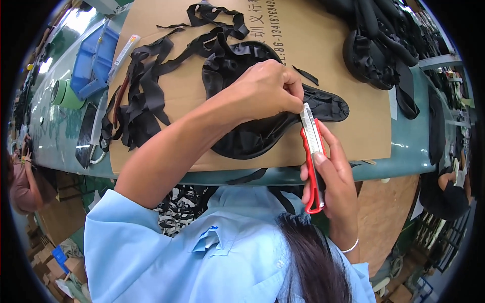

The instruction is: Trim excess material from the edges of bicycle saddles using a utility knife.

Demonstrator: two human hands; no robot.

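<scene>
While my left hand point(265, 91) presses down on the black padded piece point(252, 134), its fingers pinched tight on the edge of the fabric, my right hand point(331, 177) is clenched around the red utility knife point(313, 156), the index finger laid along its back. The silver blade points up and meets the piece just beside my left fingertips. The piece lies on a brown cardboard sheet point(353, 101) near the front edge of the green worktop point(404, 151), almost at its middle.

To trim well here, I judge the blade should stay low and flat against the fabric edge, cutting away from the pinching fingers, which sit very near the tip. The pinch should keep the excess taut so the cut runs clean. I would hold the cut over the cardboard, not the bare worktop.

Black trimmed strips point(146, 91) lie in a tangle toward the left end of the cardboard, with a blue bin point(93, 63) and a green tape roll point(64, 93) beyond. More black pieces point(379, 45) are stacked at the far right corner.
</scene>
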